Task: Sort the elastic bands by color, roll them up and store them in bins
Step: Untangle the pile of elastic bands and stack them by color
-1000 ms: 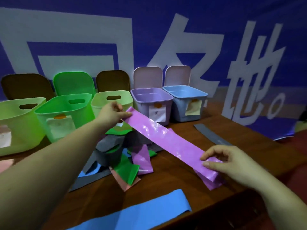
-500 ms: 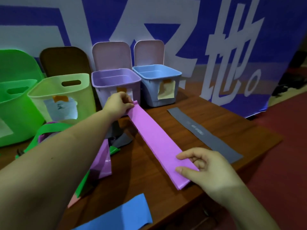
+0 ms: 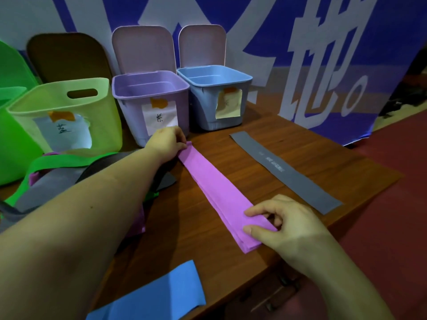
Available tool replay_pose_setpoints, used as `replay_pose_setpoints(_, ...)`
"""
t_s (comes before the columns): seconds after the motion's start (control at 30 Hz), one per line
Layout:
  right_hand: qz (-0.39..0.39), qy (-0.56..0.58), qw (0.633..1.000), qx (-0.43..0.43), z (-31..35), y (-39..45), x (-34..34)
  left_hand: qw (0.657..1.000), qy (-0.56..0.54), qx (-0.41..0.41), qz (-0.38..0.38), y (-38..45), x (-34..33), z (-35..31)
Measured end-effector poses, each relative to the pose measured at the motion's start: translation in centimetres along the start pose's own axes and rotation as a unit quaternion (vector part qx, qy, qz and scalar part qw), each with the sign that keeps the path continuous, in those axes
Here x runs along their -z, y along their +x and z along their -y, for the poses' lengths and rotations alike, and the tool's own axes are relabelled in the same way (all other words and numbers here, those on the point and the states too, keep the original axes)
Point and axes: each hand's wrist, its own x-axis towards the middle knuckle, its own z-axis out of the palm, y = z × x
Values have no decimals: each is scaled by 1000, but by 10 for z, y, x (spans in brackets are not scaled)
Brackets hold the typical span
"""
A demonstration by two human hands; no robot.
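Note:
A purple elastic band (image 3: 217,192) lies stretched flat across the wooden table (image 3: 208,262). My left hand (image 3: 165,143) pinches its far end, just in front of the purple bin (image 3: 151,88). My right hand (image 3: 288,225) pinches the near end between thumb and fingers. A grey band (image 3: 284,172) lies flat to the right. A blue band (image 3: 157,296) lies at the near edge. A pile of green, grey and purple bands (image 3: 60,174) sits at the left, partly hidden by my left arm.
A row of open bins stands at the back: bright green (image 3: 9,125), yellow-green (image 3: 69,112), purple, and blue (image 3: 217,95), each with a paper label. A blue and white banner (image 3: 323,54) hangs behind. The table edge (image 3: 360,204) runs close on the right.
The purple band has come down from a raised slant to lie flat on the table. My view has shifted right and closer. Both hands still hold its ends.

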Motion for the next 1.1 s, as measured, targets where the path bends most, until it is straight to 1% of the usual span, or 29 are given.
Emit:
replay_pose_setpoints(0.13,9,-15,1000,3,-5,1,0,997,68,-18,16,-2,1,4)
replay_pose_setpoints(0.3,26,-37,999,3,5,8,6,989,96,-48,103,-9,24,-9)
replay_pose_setpoints(0.37,36,-37,999,16,17,11,8,985,97,-69,122,-18,42,-14)
replay_pose_setpoints(0.47,55,-58,996,51,42,18,5,986,71,-106,108,-42,75,-15)
replay_pose_setpoints(0.6,71,-98,986,116,87,32,-8,991,69,-112,37,-95,131,5)
replay_pose_setpoints(0.73,79,-111,970,200,133,46,-39,995,50,-84,-19,-156,181,52)
replay_pose_setpoints(0.83,98,-115,957,248,164,56,-64,997,52,-27,-50,-197,202,84)
replay_pose_setpoints(0.9,106,-123,951,262,182,63,-79,998,43,8,-38,-214,205,101)
replay_pose_setpoints(0.97,107,-143,940,290,198,70,-92,999,9,33,-18,-226,204,111)
replay_pose_setpoints(1.03,120,-178,926,311,210,78,-104,999,-32,37,0,-231,198,115)
replay_pose_setpoints(1.1,139,-195,919,313,214,85,-113,997,-63,36,15,-235,190,117)
